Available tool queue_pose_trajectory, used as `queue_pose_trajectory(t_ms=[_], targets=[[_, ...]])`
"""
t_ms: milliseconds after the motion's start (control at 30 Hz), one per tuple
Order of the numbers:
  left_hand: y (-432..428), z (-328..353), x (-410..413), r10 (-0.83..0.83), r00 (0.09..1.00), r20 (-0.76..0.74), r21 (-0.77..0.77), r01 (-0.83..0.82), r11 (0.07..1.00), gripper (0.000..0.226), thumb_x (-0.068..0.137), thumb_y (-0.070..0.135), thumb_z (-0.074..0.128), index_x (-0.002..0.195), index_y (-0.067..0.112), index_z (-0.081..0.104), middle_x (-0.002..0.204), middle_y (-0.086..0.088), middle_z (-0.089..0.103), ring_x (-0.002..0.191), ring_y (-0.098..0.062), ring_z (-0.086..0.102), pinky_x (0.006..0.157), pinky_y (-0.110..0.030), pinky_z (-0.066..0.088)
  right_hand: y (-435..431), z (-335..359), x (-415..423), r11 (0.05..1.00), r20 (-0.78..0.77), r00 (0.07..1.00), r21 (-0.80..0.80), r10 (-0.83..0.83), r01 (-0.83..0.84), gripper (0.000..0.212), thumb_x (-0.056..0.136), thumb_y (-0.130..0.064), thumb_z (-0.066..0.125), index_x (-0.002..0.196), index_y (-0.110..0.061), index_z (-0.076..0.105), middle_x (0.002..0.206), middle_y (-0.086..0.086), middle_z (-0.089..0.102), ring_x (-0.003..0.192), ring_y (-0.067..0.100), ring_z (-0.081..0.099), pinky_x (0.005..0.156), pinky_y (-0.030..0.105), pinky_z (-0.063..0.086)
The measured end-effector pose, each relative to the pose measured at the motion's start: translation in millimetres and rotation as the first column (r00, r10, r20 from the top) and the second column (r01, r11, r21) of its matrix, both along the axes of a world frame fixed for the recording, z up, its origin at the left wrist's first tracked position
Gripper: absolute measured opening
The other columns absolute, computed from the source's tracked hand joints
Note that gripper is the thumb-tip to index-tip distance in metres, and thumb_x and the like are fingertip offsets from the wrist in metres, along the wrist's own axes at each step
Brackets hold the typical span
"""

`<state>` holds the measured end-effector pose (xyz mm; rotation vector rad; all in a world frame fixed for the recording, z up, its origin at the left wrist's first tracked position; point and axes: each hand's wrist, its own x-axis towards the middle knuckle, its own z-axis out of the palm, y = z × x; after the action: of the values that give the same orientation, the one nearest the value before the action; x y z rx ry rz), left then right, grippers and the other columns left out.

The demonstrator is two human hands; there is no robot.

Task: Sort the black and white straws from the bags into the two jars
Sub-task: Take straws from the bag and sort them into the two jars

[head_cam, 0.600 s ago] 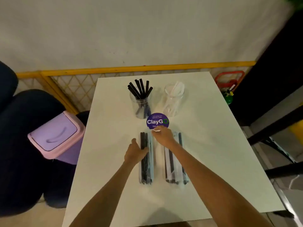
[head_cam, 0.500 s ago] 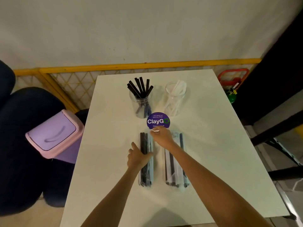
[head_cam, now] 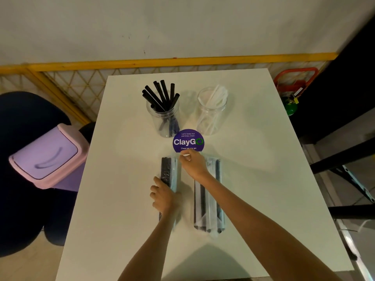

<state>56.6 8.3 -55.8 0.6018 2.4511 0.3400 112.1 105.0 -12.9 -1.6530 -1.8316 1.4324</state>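
Left bag (head_cam: 171,175) is gripped at its middle by the left hand (head_cam: 162,196). A white straw (head_cam: 185,156) is pinched by the right hand (head_cam: 193,165) at the bag's far end.

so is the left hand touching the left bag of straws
Touching. In the head view the left hand lies across the middle of the left bag, fingers curled over its edge.

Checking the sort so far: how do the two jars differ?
The black-straw jar is crowded, its black straws fanning well above the rim. The white-straw jar looks sparser, its white straws barely clearing the rim. Both jars are clear, lidless and upright, side by side.
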Motion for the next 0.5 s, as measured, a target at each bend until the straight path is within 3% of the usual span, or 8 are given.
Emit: queue_pose_trajectory(t_ms=[133, 300, 367, 433, 500], targets=[[0, 3, -11, 0.011, 0.999, 0.047, 0.037, -0.013, 0.999, 0.061, 0.072, 0.022, 0.073, 0.119, 0.010, 0.035, 0.109, -0.013, 0.052, 0.094, -0.027, 0.054, 0.070, -0.035, 0.048, 6, 5, -1, 0.998, -0.028, 0.999, -0.061, 0.023, -0.024, 0.034, 0.094, -0.019, 0.054, 0.124, -0.004, 0.054, 0.122, 0.013, 0.061, 0.109, 0.025, 0.059, 0.081, 0.023, 0.046], [-2, 11, -37, 0.098, 0.961, 0.259, 0.156, -0.141, 0.978, 0.063, 0.060, 0.027, 0.074, 0.113, 0.009, 0.046, 0.101, -0.008, 0.059, 0.084, -0.027, 0.056, 0.073, -0.034, 0.050, 6, 5, -5, 0.957, -0.065, 0.998, -0.291, -0.010, -0.010, 0.038, 0.090, -0.023, 0.053, 0.126, -0.010, 0.051, 0.120, 0.007, 0.058, 0.105, 0.026, 0.060, 0.089, 0.035, 0.049], [-2, 18, -46, 0.124, 0.893, 0.433, 0.272, -0.261, 0.926, 0.066, 0.051, 0.025, 0.072, 0.111, 0.007, 0.052, 0.103, -0.012, 0.063, 0.087, -0.029, 0.060, 0.076, -0.036, 0.052, 1, 6, -5, 0.916, -0.062, 0.998, -0.400, 0.017, -0.040, 0.038, 0.091, -0.021, 0.053, 0.126, -0.009, 0.047, 0.112, 0.005, 0.055, 0.105, 0.024, 0.057, 0.090, 0.035, 0.049], [-4, 28, -50, 0.105, 0.794, 0.599, 0.348, -0.376, 0.859, 0.061, 0.054, 0.015, 0.072, 0.112, 0.004, 0.056, 0.102, -0.015, 0.065, 0.087, -0.031, 0.062, 0.076, -0.036, 0.053, -5, 8, -6, 0.861, -0.082, 0.995, -0.502, 0.048, -0.083, 0.031, 0.093, -0.020, 0.053, 0.120, -0.009, 0.047, 0.099, 0.004, 0.053, 0.096, 0.021, 0.055, 0.085, 0.036, 0.048], [-6, 37, -53, 0.045, 0.683, 0.729, 0.378, -0.457, 0.805, 0.063, 0.053, 0.012, 0.068, 0.114, 0.001, 0.056, 0.099, -0.019, 0.066, 0.089, -0.035, 0.064, 0.075, -0.038, 0.055, -10, 9, -8, 0.829, -0.107, 0.993, -0.551, 0.047, -0.098, 0.031, 0.093, -0.022, 0.055, 0.118, -0.003, 0.051, 0.104, 0.008, 0.057, 0.094, 0.022, 0.055, 0.084, 0.037, 0.049]])
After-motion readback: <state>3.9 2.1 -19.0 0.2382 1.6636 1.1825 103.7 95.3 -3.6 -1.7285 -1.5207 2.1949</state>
